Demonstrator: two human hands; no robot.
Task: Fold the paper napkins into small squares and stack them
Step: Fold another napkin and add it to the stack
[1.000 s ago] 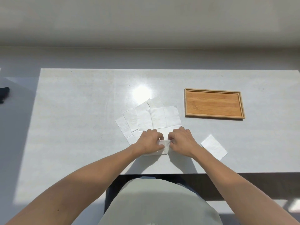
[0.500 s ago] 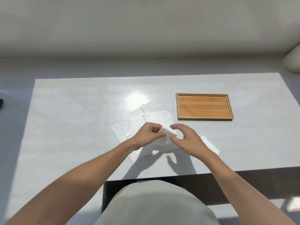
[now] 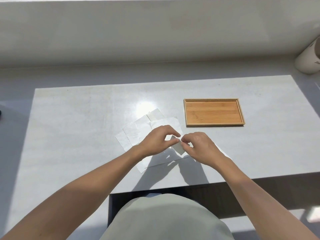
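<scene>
Napkin [image 3: 178,147] we're folding is lifted just above the tabletop [image 3: 78,135], right over the loose pile of unfolded napkins [image 3: 136,134], and it's already down to a smallish folded piece. Our left hand [image 3: 156,140] pinches its top edge between thumb and forefinger, and our right hand [image 3: 199,147] pinches the same edge right beside it, fingers curled in. To do this fold nicely we'd say line the corners up first, then lay it flat and run a finger along the crease so it stays square. Bamboo tray [image 3: 214,112] sits off to the right with nothing in it, well apart from the pile.
</scene>
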